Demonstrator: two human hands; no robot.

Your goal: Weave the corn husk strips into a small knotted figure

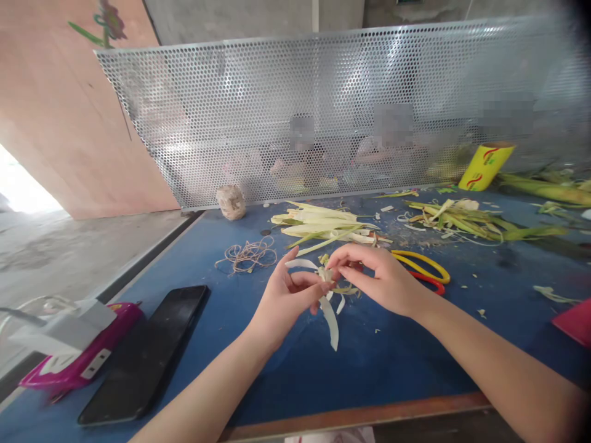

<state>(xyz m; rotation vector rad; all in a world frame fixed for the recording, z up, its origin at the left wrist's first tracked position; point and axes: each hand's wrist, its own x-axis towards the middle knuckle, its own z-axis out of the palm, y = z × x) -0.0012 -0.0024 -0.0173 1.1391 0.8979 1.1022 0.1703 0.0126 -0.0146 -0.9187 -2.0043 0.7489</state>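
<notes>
My left hand (284,298) is closed in a pinch around a small bundle of pale husk strips (325,275), held just above the blue table. One strip (331,326) hangs down from it, and another sticks out to the left. My right hand (388,280) meets the bundle from the other side, thumb and fingers pinched at its top; its fingertips partly hide what they grip. Behind both hands lies a pile of pale corn husks (318,221). Yellow and red loops, like scissor handles (427,264), show beyond my right wrist.
Left of the hands lie tangled twine (249,255), a black phone (148,351) and a magenta device with a white charger (69,326). A roll of twine or tape (231,202), a yellow tube (484,166) and more husks (462,218) sit near the perforated metal screen (258,117). People sit behind it.
</notes>
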